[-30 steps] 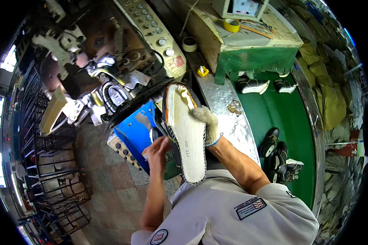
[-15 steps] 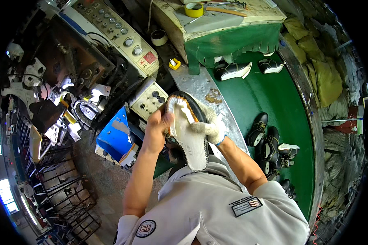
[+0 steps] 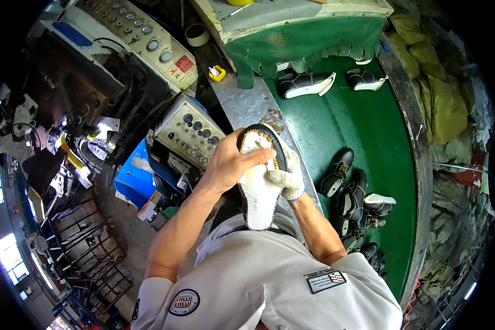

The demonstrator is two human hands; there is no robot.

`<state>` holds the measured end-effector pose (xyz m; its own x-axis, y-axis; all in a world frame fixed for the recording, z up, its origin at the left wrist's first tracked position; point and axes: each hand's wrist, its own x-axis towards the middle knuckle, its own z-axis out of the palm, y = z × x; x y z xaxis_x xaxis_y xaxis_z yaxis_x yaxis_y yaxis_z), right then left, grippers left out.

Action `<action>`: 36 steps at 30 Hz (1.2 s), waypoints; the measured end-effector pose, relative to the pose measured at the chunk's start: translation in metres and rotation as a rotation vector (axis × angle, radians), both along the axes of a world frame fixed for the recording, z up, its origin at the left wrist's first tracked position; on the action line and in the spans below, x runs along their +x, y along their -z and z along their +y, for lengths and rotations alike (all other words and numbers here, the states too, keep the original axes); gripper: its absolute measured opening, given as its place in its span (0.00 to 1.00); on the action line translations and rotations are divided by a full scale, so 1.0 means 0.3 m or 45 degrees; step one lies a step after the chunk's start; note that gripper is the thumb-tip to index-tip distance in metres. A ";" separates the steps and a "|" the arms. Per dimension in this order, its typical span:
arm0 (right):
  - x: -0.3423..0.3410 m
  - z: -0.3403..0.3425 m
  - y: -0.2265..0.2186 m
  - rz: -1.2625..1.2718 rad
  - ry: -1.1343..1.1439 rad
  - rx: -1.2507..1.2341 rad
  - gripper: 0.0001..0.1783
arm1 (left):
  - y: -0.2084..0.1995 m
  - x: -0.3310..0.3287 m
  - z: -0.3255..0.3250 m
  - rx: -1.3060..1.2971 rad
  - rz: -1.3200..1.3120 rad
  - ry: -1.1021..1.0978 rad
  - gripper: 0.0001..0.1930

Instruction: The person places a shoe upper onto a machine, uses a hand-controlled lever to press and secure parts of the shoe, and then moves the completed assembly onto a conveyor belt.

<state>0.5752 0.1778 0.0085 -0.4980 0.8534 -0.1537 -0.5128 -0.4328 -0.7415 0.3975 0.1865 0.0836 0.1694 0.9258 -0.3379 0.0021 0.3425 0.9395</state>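
Between my two hands is a black shoe upper (image 3: 260, 192), sole side up, its pale insole facing me and orange stitching curving round the toe end. My bare left hand (image 3: 232, 164) grips the left side, with the thumb laid across the insole near the toe. My right hand (image 3: 290, 175), in a whitish knitted glove, is wrapped round the right side, its thumb on the insole's edge. The heel end points toward my body. Fingers beneath the shoe are hidden.
A green-topped bench (image 3: 308, 129) with a metal edge runs along my right, carrying several black shoes (image 3: 357, 192). Ahead left stand a control box (image 3: 190, 131) and a machine panel (image 3: 143, 38). A blue bin (image 3: 136, 173) and a small yellow container (image 3: 216, 73) are nearby.
My left hand has shifted from the shoe's side so its thumb now reaches across the insole near the toe. The shoe has turned more upright in view. The camera view has moved slightly.
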 end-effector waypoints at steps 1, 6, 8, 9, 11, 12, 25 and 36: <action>0.019 0.014 0.010 0.015 0.020 0.006 0.57 | -0.002 0.014 0.017 -0.024 -0.009 0.024 0.19; 0.109 0.033 0.066 0.016 0.096 -0.119 0.54 | 0.039 0.106 0.093 -0.050 0.050 0.157 0.22; 0.123 0.025 0.096 0.066 0.124 -0.163 0.52 | 0.077 0.119 0.099 -0.072 0.061 0.209 0.25; 0.130 0.022 0.109 0.065 0.130 -0.192 0.51 | 0.094 0.124 0.102 -0.101 0.004 0.226 0.25; 0.142 0.031 0.126 0.072 0.109 -0.200 0.49 | 0.122 0.123 0.116 -0.199 -0.071 0.256 0.28; 0.146 0.036 0.133 0.050 0.120 -0.194 0.49 | 0.139 0.123 0.105 -0.173 -0.062 0.245 0.30; 0.462 0.356 0.395 -2.447 -0.270 0.220 0.56 | 0.127 -0.572 -0.549 0.347 0.627 -1.178 0.16; 0.160 -0.004 0.712 -2.073 -0.583 0.940 0.33 | 0.816 -1.042 -1.168 -0.255 0.264 -1.658 0.20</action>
